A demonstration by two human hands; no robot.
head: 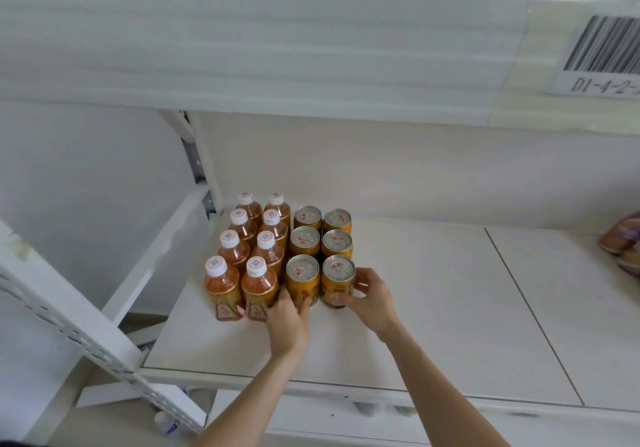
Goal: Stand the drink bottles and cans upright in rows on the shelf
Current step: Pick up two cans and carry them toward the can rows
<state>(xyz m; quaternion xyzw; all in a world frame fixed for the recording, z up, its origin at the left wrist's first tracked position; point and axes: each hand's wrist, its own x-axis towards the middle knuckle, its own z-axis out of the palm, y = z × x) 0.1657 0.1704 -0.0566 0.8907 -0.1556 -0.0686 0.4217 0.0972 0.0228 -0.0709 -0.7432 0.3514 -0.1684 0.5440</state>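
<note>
1. As far as this view shows, the task is almost finished: on the left part of the white shelf (433,308) all drinks already stand upright.
2. Eight tea bottles (234,252) with white caps make two rows from front to back, four in each row, close together.
3. Just beside them on the right, six golden cans (304,242) make two more rows, three in each, so these rows end one place short of the bottle rows at the back.
4. The left hand (289,315) holds the front left can (302,282) low on its body. Its fingers go into the narrow gap between this can and the nearest bottle, and one finger lies on the front of the can.
5. The right hand (374,299) grasps the front right can (338,282), with fingers curled around its right side and the thumb on its front.
6. Both cans stand on the shelf, touching or nearly touching each other. I judge that the hands are only pushing them straight into line.
7. No bottle or can lies on its side on this shelf. A clear bottle (166,422) lies below, near the floor, and I cannot tell whether it belongs to the task.
8. What is left seems small: to let go of the two front cans, and perhaps to even out the front edge.
</note>
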